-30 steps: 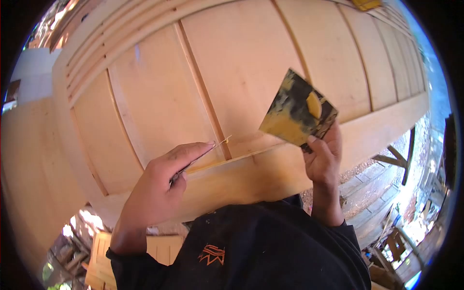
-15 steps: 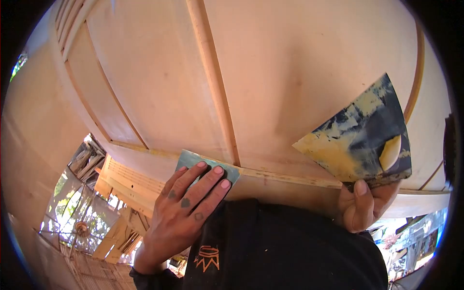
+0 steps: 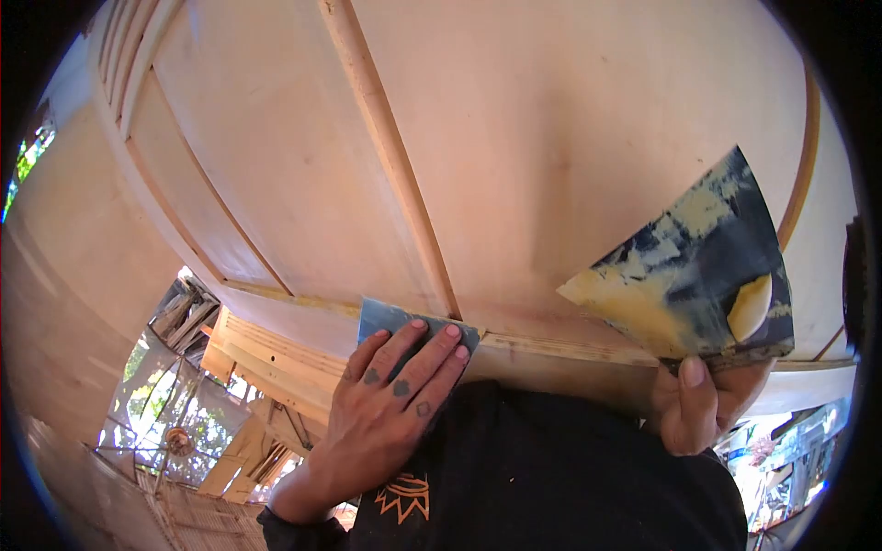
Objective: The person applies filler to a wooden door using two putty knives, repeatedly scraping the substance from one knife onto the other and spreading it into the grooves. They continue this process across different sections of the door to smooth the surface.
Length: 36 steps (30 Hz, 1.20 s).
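Note:
My left hand (image 3: 390,395) holds a thin blue-grey putty spreader (image 3: 375,317), its fingers lying across the sheet and the thumb out of sight. The spreader lies against the wooden ledge (image 3: 542,346) along the bottom of the panel, close to the foot of an upright wooden strip (image 3: 400,165). Over on the right, my right hand (image 3: 698,413) pinches a dark flat board (image 3: 707,275) at its lower edge, thumb in front. Smears of yellow putty (image 3: 634,294) cover the board, and a thicker lump of putty (image 3: 749,308) sits near its right side.
A large pale wooden panel (image 3: 514,138) fills the upper view, with more strips on it. Below left are a light plank with slots (image 3: 266,354) and stacked wood pieces (image 3: 248,455). My dark-clothed body (image 3: 551,468) is close beneath the ledge.
My left hand and the spreader have shifted right and slightly down in the view. The view itself has moved a little. My right hand keeps its hold on the board.

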Tool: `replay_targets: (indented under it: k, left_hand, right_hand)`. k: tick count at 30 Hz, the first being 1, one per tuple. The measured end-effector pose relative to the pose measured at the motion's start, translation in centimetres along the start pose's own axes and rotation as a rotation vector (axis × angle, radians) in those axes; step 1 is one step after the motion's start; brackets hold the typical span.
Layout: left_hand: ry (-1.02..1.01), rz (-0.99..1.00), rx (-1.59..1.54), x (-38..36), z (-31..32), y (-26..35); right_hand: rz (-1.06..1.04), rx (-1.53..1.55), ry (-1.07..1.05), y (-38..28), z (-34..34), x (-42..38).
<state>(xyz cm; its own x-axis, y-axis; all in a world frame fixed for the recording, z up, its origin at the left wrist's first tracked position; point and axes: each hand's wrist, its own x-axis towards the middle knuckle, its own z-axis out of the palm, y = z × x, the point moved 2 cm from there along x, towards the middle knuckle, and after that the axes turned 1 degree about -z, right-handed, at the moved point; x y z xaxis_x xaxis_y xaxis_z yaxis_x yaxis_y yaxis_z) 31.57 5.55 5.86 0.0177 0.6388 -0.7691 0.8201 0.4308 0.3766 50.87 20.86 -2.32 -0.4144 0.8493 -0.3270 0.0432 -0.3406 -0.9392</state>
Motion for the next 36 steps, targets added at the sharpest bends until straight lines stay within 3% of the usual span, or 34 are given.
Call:
replay_targets:
  k: [7, 10, 19, 22, 26, 30, 33, 36]
  left_hand:
    - [-0.108, 0.007, -0.151, 2.0, -2.9, -0.2]
    - [-0.305, 0.037, -0.166, 3.3, -4.4, -0.7]
    - [-0.411, 0.061, -0.226, 4.8, -5.2, -1.2]
    - [-0.553, 0.152, -0.423, 4.4, -7.2, -1.9]
    - [-0.114, -0.081, -0.273, 2.7, -11.0, -0.4]
    - [-0.085, -0.172, -0.37, 0.9, -9.7, -1.0]
    - [0.025, -0.232, -0.554, -0.2, -8.7, -2.3]
    - [0.255, -0.327, -1.03, -1.4, -7.2, -2.6]
  right_hand:
    - [0.074, 0.013, 0.045, -0.1, -0.3, -0.1]
    - [0.112, 0.028, 0.052, -0.5, -0.4, 0.2]
    - [0.167, 0.0, 0.091, -0.5, -1.9, -0.3]
    - [0.162, 0.022, 0.152, -0.6, -1.3, -0.4]
    - [0.226, 0.05, 0.14, -0.9, -1.0, -0.4]
    - [0.269, 0.094, 0.057, -1.2, -0.4, -0.1]
    - [0.3, 0.173, 0.039, -1.3, 0.3, -0.3]
    - [0.357, 0.378, -0.076, -0.9, 1.1, -0.3]
